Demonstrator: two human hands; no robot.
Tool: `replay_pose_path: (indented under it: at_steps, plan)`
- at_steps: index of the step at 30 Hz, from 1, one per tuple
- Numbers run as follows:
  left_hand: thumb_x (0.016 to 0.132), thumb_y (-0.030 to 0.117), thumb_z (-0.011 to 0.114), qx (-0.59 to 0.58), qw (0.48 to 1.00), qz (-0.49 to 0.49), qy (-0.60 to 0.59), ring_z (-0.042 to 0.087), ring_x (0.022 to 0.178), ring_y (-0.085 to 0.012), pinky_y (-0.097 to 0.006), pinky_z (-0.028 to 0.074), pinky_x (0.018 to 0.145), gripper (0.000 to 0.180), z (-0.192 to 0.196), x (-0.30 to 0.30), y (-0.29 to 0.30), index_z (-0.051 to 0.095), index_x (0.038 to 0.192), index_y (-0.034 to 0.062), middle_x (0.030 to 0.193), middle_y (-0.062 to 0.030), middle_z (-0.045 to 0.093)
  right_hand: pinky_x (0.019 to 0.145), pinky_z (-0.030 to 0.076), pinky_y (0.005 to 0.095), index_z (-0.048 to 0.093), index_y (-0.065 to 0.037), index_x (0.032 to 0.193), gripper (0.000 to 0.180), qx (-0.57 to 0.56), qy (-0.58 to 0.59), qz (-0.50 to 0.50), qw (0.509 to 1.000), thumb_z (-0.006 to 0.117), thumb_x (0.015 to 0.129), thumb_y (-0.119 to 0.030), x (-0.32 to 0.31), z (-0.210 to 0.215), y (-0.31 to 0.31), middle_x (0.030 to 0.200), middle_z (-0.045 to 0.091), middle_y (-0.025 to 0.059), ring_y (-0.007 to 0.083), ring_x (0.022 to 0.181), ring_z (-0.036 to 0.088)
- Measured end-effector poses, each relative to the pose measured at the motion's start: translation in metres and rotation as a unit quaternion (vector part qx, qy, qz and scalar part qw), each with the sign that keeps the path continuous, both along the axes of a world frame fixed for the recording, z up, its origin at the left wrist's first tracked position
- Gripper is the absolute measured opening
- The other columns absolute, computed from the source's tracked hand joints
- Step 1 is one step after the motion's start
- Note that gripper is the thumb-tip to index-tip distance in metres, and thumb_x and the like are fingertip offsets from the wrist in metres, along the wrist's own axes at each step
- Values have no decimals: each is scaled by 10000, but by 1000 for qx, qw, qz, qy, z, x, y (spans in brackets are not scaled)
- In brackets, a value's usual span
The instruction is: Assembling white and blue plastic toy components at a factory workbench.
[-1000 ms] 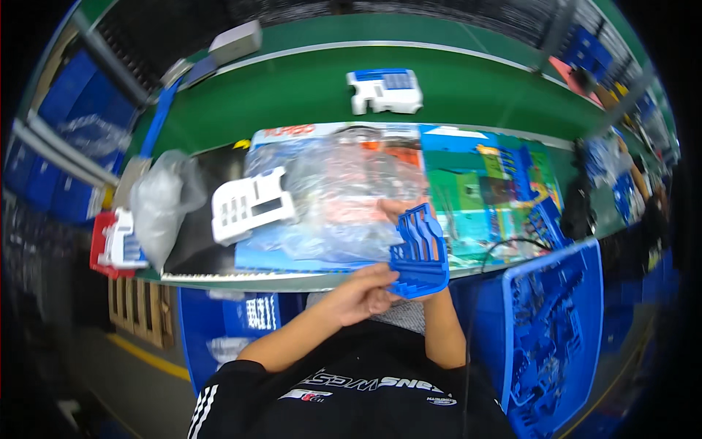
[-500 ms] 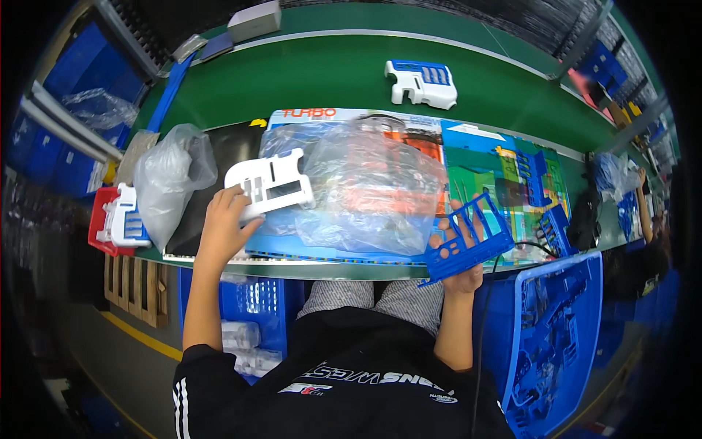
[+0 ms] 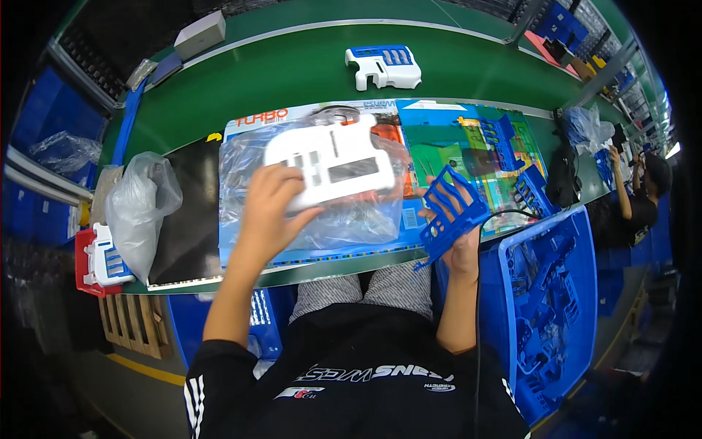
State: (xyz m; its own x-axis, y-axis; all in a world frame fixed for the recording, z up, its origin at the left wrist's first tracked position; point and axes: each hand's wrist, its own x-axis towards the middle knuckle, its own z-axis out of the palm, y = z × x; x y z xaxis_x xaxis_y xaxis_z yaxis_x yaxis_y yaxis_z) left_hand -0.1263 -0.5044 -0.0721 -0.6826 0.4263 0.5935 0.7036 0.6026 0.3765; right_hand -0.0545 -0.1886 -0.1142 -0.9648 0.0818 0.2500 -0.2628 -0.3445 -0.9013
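My left hand (image 3: 272, 208) is closed on the lower left edge of a white plastic housing (image 3: 333, 157) with slots and a rectangular cut-out. The housing is raised over a crumpled clear plastic bag (image 3: 351, 227) on the table. In my right hand (image 3: 462, 245) is a blue slotted plastic frame (image 3: 459, 212), tilted, with my fingers behind and through its openings. A gap separates the two parts. Farther off, a joined white and blue housing (image 3: 384, 67) rests on the green surface. More blue frames (image 3: 501, 143) lie on the printed sheets to the right.
A blue crate (image 3: 504, 314) of blue parts stands at my right, with a black cable (image 3: 504, 212) running past it. At left are a filled plastic bag (image 3: 142, 208) and a red bin (image 3: 85, 271) holding white housings. A person (image 3: 636, 197) works at far right.
My left hand has lifted the white housing and carried it right, toward the blue frame. My right hand has tilted the frame more upright. The whole view has shifted and turned somewhat.
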Motion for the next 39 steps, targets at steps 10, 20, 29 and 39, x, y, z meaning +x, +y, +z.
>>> replay_pose_path:
  at_steps: [10, 20, 29, 39]
  plan:
    - [788, 167, 832, 80, 985, 149, -6, 558, 1156, -317, -430, 456, 967, 635, -71, -1, 41, 519, 1333, 78, 1194, -172, 594, 1087, 411, 428, 536, -119, 1429, 913, 484, 95, -46, 869, 906, 595, -155, -26, 53, -7, 1449, 508, 149, 332, 1325, 507]
    - [1009, 165, 615, 418, 832, 73, -357, 607, 785, -88, -238, 466, 762, 482, -111, 5, 30, 440, 1437, 27, 866, -79, 723, 1080, 372, 514, 559, -263, 1382, 850, 665, 230, 52, 708, 906, 608, -205, -93, 36, -80, 1344, 541, 142, 337, 1280, 508]
    - [1067, 241, 484, 422, 841, 84, -328, 525, 1297, -205, -311, 387, 1089, 440, -110, 4, 22, 523, 1433, 0, 1429, -165, 559, 1123, 328, 564, 551, -328, 1405, 830, 696, 239, 83, 672, 889, 649, -262, -96, 41, -97, 1343, 543, 162, 352, 1285, 504]
    - [1051, 221, 550, 483, 799, 78, -349, 547, 907, -54, -216, 460, 793, 442, -121, 0, 25, 536, 1416, -27, 1148, -75, 675, 1157, 271, 619, 522, -341, 1430, 798, 713, 212, 91, 662, 857, 708, -287, -104, 26, -110, 1361, 527, 173, 357, 1316, 493]
